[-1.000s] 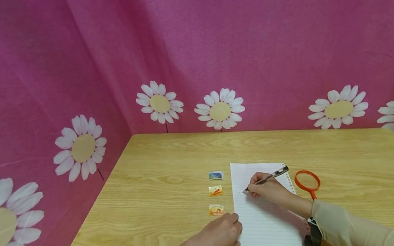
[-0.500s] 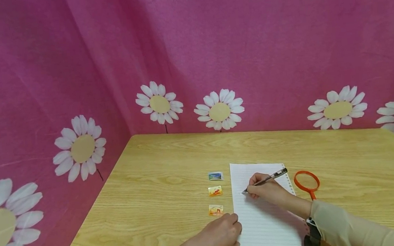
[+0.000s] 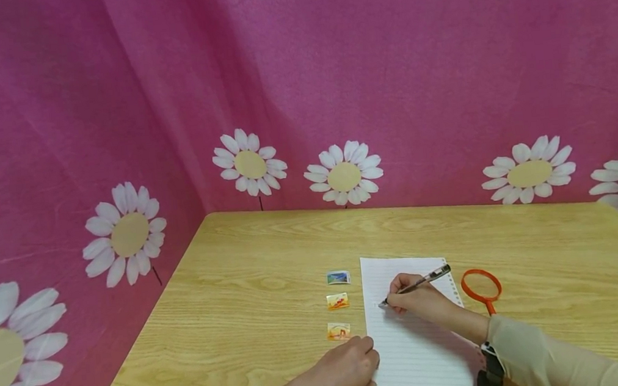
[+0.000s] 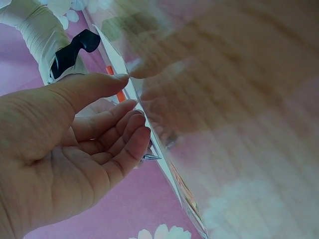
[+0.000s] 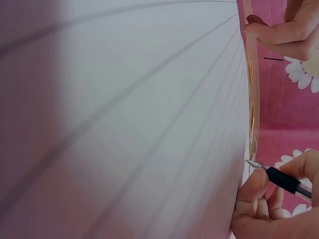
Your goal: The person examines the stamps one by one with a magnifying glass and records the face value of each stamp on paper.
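My right hand (image 3: 420, 298) pinches a gel pen (image 3: 438, 272) with a clear barrel and dark grip. The pen's metal tip (image 5: 252, 163) meets the lined paper (image 3: 412, 362) near its left side, by faint small marks. At the sheet's lower left edge rests my left hand (image 3: 346, 370), its fingers (image 4: 130, 144) loosely bent and their tips right at the paper. Left of the sheet, three small stamp-like pictures lie in a column: a blue-green one (image 3: 338, 277), a yellow-red one (image 3: 337, 301) and a yellow-orange one (image 3: 339, 331) just beyond my left knuckles.
A red magnifying glass (image 3: 490, 307) lies right of the paper, its lower handle hidden behind the right forearm. A black strap (image 3: 492, 368) circles the right wrist. The wooden table (image 3: 250, 272) ends at a pink curtain (image 3: 385, 57) printed with white daisies.
The pen tip has shifted very slightly on the paper, and the small marks there have grown a little. The left hand stays in place.
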The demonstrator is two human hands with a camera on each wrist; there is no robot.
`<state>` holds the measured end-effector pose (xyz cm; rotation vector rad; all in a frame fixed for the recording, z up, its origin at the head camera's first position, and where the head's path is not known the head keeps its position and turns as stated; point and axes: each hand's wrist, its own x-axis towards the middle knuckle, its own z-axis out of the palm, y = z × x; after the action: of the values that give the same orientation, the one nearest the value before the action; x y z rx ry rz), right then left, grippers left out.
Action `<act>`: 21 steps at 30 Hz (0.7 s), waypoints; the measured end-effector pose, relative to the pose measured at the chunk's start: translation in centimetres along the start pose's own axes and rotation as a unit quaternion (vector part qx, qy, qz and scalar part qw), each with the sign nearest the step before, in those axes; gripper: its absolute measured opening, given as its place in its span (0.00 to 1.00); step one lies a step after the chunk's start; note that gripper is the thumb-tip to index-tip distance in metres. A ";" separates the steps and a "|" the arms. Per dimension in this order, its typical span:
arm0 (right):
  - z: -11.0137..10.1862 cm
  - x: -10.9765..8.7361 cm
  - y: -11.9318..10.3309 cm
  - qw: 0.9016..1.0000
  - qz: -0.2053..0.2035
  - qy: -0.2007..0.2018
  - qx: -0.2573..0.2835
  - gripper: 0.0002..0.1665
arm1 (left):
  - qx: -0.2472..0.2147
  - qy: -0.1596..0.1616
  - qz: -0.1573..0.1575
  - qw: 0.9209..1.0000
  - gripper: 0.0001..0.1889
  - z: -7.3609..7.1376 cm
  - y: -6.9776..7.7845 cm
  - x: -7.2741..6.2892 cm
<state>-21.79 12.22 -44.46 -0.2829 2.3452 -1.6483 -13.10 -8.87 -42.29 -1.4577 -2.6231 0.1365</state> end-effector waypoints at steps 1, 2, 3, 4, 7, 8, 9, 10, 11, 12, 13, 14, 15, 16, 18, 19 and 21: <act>0.0 0.0 0.0 1.000 -0.001 0.001 -0.002 0.04 | 0.000 0.000 0.000 1.000 0.10 0.0 0.0 0.0; -0.1 0.0 0.0 1.000 -0.001 0.002 -0.004 0.04 | 0.001 -0.002 0.001 1.000 0.10 0.0 0.0 0.0; -0.1 -0.1 0.0 1.000 -0.001 0.004 -0.005 0.04 | -0.001 -0.004 0.000 1.000 0.10 0.1 0.0 0.0; -0.1 -0.1 0.0 1.000 0.000 0.005 -0.005 0.04 | -0.002 -0.006 0.000 1.000 0.10 0.1 0.0 0.0; -0.1 -0.2 -0.2 1.000 0.001 0.008 -0.003 0.04 | -0.005 -0.013 0.000 1.000 0.10 0.1 0.0 0.1; 0.0 -0.2 -0.2 1.000 0.003 0.010 -0.001 0.04 | -0.007 -0.016 -0.001 1.000 0.10 0.1 -0.1 0.1; 0.0 -0.2 -0.3 1.000 0.006 0.013 0.002 0.04 | -0.011 -0.020 -0.001 1.000 0.10 0.1 -0.1 0.1; 0.0 -0.2 -0.3 1.000 0.010 0.016 0.005 0.04 | -0.013 -0.024 -0.001 1.000 0.10 0.1 -0.1 0.1; -0.1 -0.3 -0.3 1.000 0.013 0.020 0.005 0.04 | -0.018 -0.028 -0.002 0.999 0.10 0.1 -0.1 0.1; -0.1 -0.3 -0.3 1.000 0.016 0.025 0.005 0.04 | -0.021 -0.030 -0.003 0.999 0.10 0.1 -0.1 0.1; -0.1 -0.3 -0.3 0.999 0.019 0.029 0.004 0.04 | -0.023 -0.032 -0.003 0.999 0.09 0.1 -0.1 0.1; -0.2 -0.3 -0.3 0.999 0.022 0.031 0.003 0.04 | -0.027 -0.034 -0.004 0.999 0.09 0.1 -0.1 0.1; -0.2 -0.3 -0.2 0.999 0.023 0.032 0.001 0.05 | -0.030 -0.035 -0.005 0.999 0.09 0.1 -0.1 0.1; -0.2 -0.3 -0.2 0.999 0.022 0.032 -0.001 0.05 | -0.034 -0.038 -0.008 0.999 0.09 0.1 -0.1 0.1; -0.3 -0.3 -0.2 0.999 0.018 0.031 -0.005 0.05 | -0.037 -0.040 -0.009 0.998 0.09 0.1 -0.1 0.1; -0.3 -0.3 -0.2 0.999 0.018 0.031 -0.007 0.05 | -0.040 -0.042 -0.011 0.998 0.09 0.1 -0.1 0.2; -0.3 -0.3 -0.3 0.999 0.016 0.031 -0.007 0.04 | -0.045 -0.046 -0.012 0.998 0.09 0.1 -0.1 0.2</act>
<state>-21.62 12.47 -44.10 -0.1975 2.3949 -1.6483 -13.34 -8.76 -42.36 -1.4805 -2.7533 0.0876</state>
